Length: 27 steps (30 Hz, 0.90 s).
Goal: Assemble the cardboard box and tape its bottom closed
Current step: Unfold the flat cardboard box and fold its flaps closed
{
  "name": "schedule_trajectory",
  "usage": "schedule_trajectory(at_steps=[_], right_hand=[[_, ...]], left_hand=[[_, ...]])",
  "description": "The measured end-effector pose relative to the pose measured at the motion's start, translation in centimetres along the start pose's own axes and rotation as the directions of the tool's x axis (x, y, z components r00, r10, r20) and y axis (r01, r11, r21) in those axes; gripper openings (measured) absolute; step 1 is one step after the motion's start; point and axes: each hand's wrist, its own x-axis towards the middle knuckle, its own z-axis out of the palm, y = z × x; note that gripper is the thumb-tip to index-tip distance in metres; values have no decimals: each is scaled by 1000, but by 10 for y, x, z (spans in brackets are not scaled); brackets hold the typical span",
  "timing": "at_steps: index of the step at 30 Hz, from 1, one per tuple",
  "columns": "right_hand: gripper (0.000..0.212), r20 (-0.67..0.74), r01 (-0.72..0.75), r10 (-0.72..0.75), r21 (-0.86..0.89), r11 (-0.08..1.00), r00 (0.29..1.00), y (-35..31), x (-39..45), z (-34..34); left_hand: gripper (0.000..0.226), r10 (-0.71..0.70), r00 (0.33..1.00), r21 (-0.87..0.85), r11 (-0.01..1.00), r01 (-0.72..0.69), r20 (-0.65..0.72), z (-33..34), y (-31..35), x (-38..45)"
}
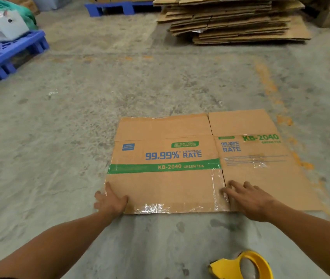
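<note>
Nearest, a yellow tape dispenser (240, 265) lies on the concrete floor (59, 127), right of centre and within easy reach; just beyond it the box (180, 178) lies fully flat on the floor, printed face up, old clear tape shining along its near edge. The left hand (110, 201) sits at the near left corner, thumb on top and fingers curled round the edge, a loose hold rather than a firm grip; the right hand (248, 200) rests spread and flat on the near flaps by the slit, holding nothing. The step in hand looks like raising the flat box into a tube; it would go best if the left hand lifts its folded edge while the right pins the other side, then both push the creases toward each other until the corners square up; the old tape may snag, so open slowly. Far right, a stack of flattened cardboard (232, 21); far left, blue pallets (15, 51).
</note>
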Motion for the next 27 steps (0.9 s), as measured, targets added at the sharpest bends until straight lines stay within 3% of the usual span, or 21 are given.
schedule_trajectory(at_steps=[3, 6, 9, 11, 13, 17, 20, 23, 27], right_hand=[[64, -48, -24, 26, 30, 999, 999, -13, 7, 0], [76, -56, 37, -38, -28, 999, 998, -30, 16, 4], [91, -96, 163, -175, -121, 979, 980, -66, 28, 2], [91, -109, 210, -236, -209, 955, 966, -83, 40, -3], [86, -41, 225, -239, -224, 948, 970, -87, 53, -7], [85, 71, 270, -261, -216, 938, 963, -85, 67, -19], [76, 136, 272, -247, -226, 935, 960, -95, 63, -21], [74, 105, 275, -258, -229, 934, 961, -99, 55, -29], [70, 18, 190, -189, -95, 977, 982, -83, 56, -45]], left_hand=[[92, -105, 994, -52, 993, 107, 32, -2, 6, -1], [75, -103, 993, 39, 994, 101, 64, -2, 13, -9], [66, -43, 994, 139, 990, 29, 98, 3, 14, -18], [66, 73, 987, 233, 967, -105, 140, 5, 11, -25], [70, 252, 942, 343, 884, -317, 222, 7, 7, -32], [80, 485, 755, 491, 574, -656, 442, 13, 3, -52], [84, 529, 692, 535, 444, -719, 492, 18, 7, -57], [88, 599, 642, 580, 333, -744, 480, 16, 20, -53], [87, 595, 640, 604, 299, -738, 487, 14, 37, -51]])
